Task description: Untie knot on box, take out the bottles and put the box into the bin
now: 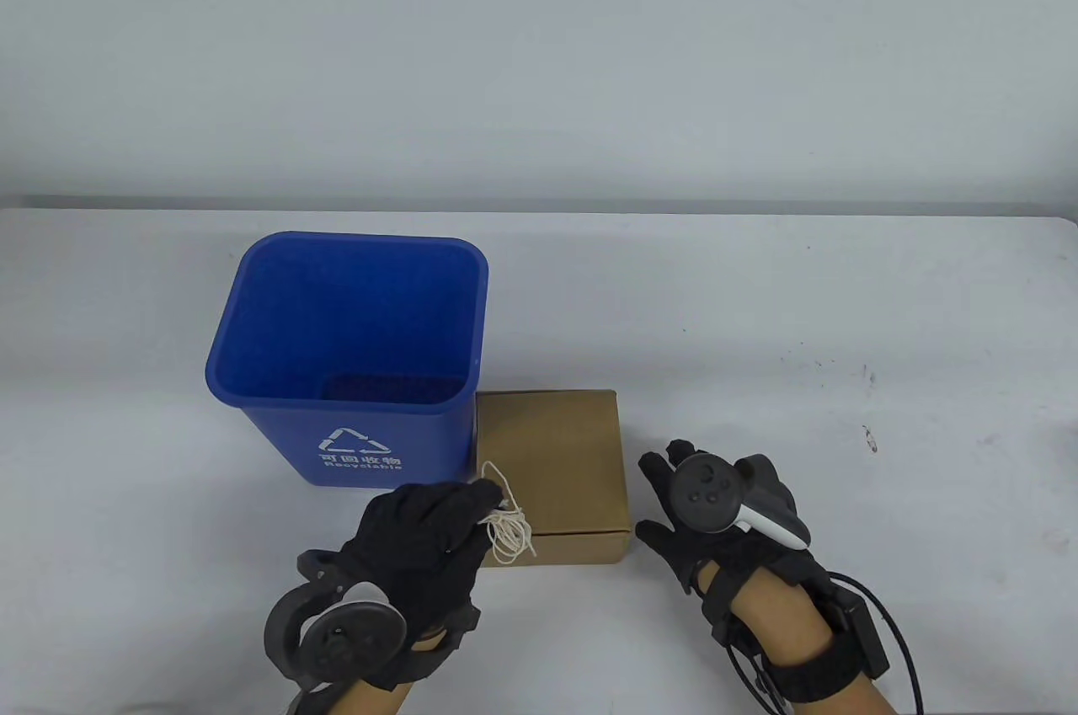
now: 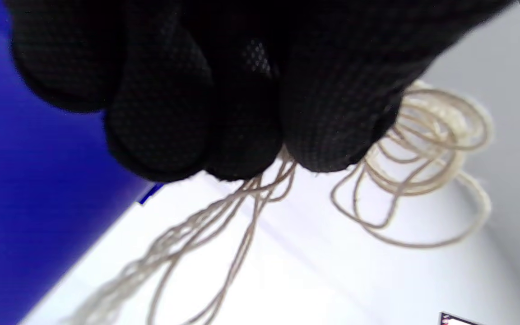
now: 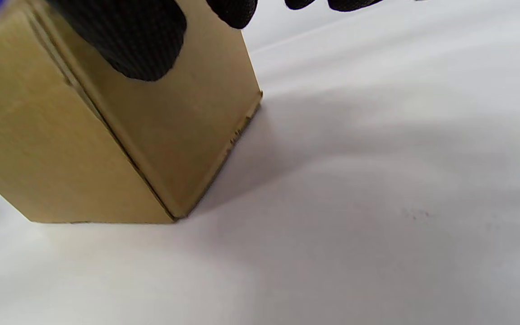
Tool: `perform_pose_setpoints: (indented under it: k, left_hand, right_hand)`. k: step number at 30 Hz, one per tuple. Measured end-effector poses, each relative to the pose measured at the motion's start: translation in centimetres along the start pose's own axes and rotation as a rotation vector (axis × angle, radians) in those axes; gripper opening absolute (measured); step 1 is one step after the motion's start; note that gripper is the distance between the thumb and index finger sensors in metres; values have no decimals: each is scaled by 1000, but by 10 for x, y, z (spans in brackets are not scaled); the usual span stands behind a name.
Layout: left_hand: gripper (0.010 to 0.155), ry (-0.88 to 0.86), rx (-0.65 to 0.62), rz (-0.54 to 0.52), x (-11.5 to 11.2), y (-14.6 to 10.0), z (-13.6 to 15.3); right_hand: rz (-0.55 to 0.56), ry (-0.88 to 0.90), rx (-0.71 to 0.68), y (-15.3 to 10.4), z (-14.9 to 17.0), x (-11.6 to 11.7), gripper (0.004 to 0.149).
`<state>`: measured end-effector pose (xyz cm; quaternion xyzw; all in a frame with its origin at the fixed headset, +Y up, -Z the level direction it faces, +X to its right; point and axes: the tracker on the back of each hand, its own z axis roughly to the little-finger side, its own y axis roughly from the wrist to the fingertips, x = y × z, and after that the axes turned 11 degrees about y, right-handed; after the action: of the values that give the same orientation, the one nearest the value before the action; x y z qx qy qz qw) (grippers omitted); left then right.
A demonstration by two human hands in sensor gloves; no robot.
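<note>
Surface: white table (image 1: 758, 311) against a plain pale wall (image 1: 539, 41); faint dark specks toward its right side.
Bin: blue recycling bin (image 1: 349, 344) stands upright on the left half of the table, mouth open, white recycling symbol on its near wall.
Box: brown cardboard box (image 1: 552, 466) sits closed just right of the bin, close against its wall; no cord around it.
String: pale string (image 1: 505, 525), bunched in loose loops, hangs at the box's near-left corner.
Left hand: left hand (image 1: 421, 534) has its fingertips (image 2: 160, 135) curled together, pinching the string; loops dangle below them in the left wrist view.
Right hand: right hand (image 1: 716, 504) is just right of the box, fingers spread and relaxed, grasping nothing; whether a fingertip touches the box cannot be told.
Bottles: not visible.
</note>
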<state>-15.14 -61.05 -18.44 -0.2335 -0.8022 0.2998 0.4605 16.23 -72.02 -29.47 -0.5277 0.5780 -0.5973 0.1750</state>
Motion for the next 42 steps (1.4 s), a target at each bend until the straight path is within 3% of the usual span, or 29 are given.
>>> perform_pose_setpoints:
  k: [8, 13, 25, 42]
  left_hand:
    - [40, 214, -62, -59, 34, 34, -15]
    - [40, 373, -68, -88, 51, 67, -19]
    - [40, 613, -67, -27, 41, 129, -11]
    - [40, 656, 219, 121, 30, 169, 46]
  right_hand:
    - [-53, 28, 42, 4, 7, 5, 75]
    - [-245, 40, 122, 5, 13, 16, 74]
    - [-257, 90, 158, 14, 42, 15, 73]
    - [-268, 61, 153, 16, 39, 19, 73]
